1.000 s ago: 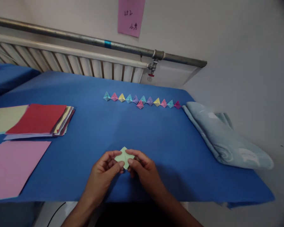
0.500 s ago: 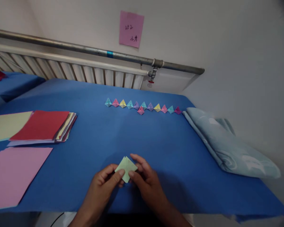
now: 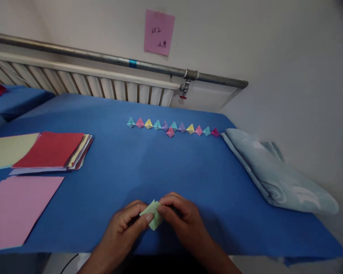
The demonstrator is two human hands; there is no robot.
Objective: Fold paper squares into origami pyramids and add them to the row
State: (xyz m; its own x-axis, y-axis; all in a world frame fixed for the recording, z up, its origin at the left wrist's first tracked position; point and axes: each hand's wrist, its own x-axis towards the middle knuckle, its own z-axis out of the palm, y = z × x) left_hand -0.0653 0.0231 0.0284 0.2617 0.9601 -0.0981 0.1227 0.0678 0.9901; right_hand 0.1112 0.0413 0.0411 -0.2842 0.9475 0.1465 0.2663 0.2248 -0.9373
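Note:
A small pale green folded paper [image 3: 154,220] is held between both hands above the front part of the blue table. My left hand [image 3: 128,222] pinches its left side, thumb on the near face. On the upper right edge of the paper, my right hand [image 3: 181,217] closes thumb and forefinger; that corner is covered by the fingers. Farther back, a row of small folded paper pieces [image 3: 148,123] in blue, pink, yellow and purple runs across the table. One pink folded piece [image 3: 170,132] sits just in front of that row.
On the left lie a stack of coloured paper topped with red [image 3: 50,150], pale yellow sheets [image 3: 11,150] and pink sheets [image 3: 23,213]. A folded light-blue cloth [image 3: 274,175] rests at the right edge. A radiator [image 3: 103,87] and pipe [image 3: 108,59] run behind the table [image 3: 111,163].
The green paper has come slightly nearer to me and tilted. My right thumb and fingers have shifted up to its upper right edge; the left hand keeps its pinch.

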